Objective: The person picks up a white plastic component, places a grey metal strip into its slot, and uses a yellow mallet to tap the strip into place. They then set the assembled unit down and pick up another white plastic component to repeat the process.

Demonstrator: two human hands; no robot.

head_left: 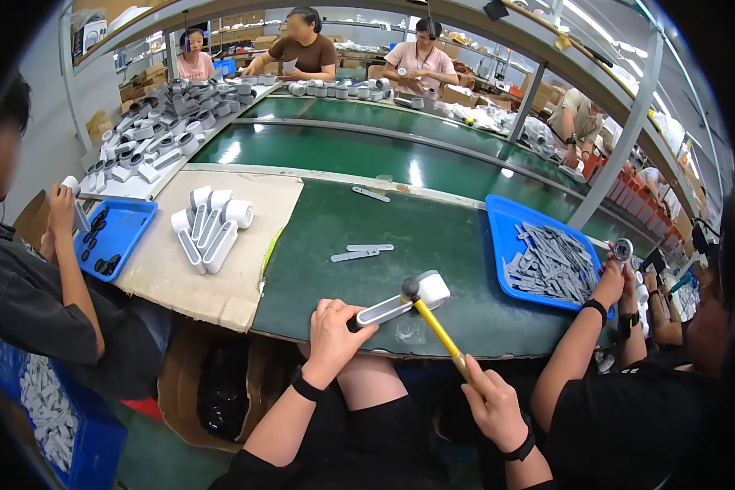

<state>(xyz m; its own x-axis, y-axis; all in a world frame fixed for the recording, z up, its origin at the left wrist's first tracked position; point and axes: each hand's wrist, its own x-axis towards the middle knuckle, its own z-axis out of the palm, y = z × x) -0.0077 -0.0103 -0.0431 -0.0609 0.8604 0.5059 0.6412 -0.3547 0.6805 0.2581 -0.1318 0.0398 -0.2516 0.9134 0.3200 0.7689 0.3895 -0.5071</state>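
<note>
Head view is showing the left hand [336, 333] gripping a grey-white handled part [386, 310] near the front edge of the green desk [302, 278], and, apart from it, the right hand [494, 408] holding a yellow hammer [438, 330] over this part, while open surface is stretching toward the blue tray [503, 222].

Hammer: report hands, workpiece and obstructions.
Left hand holding grey-and-white housing. Right hand gripping yellow-handled hammer, head over housing, contact unclear. Clear plastic scrap beside housing; nothing seen blocking hammer.
</note>
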